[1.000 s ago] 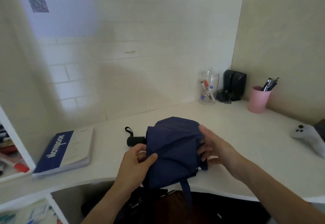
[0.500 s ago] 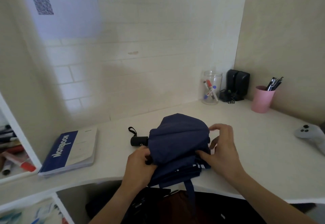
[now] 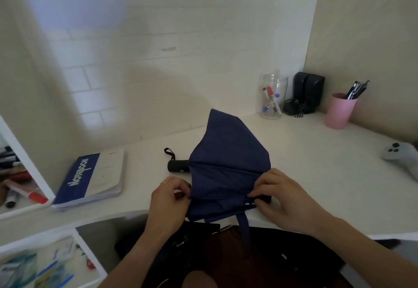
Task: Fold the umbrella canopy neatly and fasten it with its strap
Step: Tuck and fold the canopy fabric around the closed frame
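A first-person view looks down at a white corner desk. A navy blue umbrella canopy lies near the front edge, one panel lifted into a peak that points toward the back wall. The umbrella's black handle sticks out from the canopy's left side, lying flat on the desk, with a small black wrist loop at its far end.

The left hand is curled closed on the canopy's left edge, pinching the fabric between thumb and fingers. The right hand grips the canopy's lower right corner, fingers bent down over the folds; a dark part, possibly the umbrella's tip, shows just beside those fingers, though the view is too blurred to be sure. A narrow navy strap hangs loose from the canopy's lower edge, dangling past the front of the desk over the person's lap.

To the left, a blue and white notebook lies flat on the desk, well apart from the umbrella. At the back right corner stand a clear jar of markers, a black speaker and a pink cup of pens. A pale grey game controller rests at the far right edge.
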Motion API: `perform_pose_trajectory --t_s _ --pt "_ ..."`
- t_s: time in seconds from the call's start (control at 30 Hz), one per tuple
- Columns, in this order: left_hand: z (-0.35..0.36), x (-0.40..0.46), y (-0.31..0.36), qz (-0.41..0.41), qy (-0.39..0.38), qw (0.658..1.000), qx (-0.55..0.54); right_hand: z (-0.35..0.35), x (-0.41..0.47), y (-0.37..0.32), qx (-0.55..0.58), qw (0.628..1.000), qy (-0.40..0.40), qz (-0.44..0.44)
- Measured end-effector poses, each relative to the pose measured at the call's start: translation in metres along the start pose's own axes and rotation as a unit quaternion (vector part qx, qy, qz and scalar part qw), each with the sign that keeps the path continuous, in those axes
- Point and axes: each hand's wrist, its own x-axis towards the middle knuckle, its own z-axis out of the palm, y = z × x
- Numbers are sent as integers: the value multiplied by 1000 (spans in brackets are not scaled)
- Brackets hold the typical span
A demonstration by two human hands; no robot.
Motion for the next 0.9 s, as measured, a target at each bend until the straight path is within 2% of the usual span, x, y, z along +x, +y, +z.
perform_pose_trajectory --t_s 0.07,0.1,0.13,0.17,0.23,0.27,0.3,0.4,0.47,0.53,0.6,0.7,0.77,0.83,0.9 --pt "-8 -11 13 50 46 998 10 1 1 -3 0 1000 0 3" --pt "-12 -16 23 124 54 990 39 2 3 -3 -9 1000 -1 -4" --pt "-14 -19 33 213 24 974 77 3 4 -2 -13 1000 -2 -15" --pt "-14 -19 41 291 -37 948 123 2 6 -1 -17 1000 -3 -22" --pt "-9 -16 42 377 -140 885 236 1 8 0 -29 999 -9 -30" --pt "-7 -15 36 380 -161 869 273 0 8 1 -33 999 -12 -32" --pt "-8 -15 29 369 -169 867 289 -3 6 0 -36 999 -17 -30" --pt "-10 -16 16 338 -155 894 250 -6 4 -4 -14 1000 -12 18" --pt "-7 -14 18 344 -141 894 251 -10 16 -8 42 990 73 112" --pt "-1 -12 22 355 -135 888 260 -18 40 -3 104 953 179 220" --pt "3 -10 24 371 -141 881 256 -28 72 4 163 930 144 296" --pt "0 -11 22 367 -182 878 249 -32 110 13 246 904 5 349" --pt "0 -9 17 378 -183 873 249 -28 122 16 249 894 -74 365" --pt "3 -6 12 385 -181 874 236 -26 126 22 213 919 -88 320" --pt "6 -3 7 386 -170 879 223 -24 123 20 190 952 -40 236"
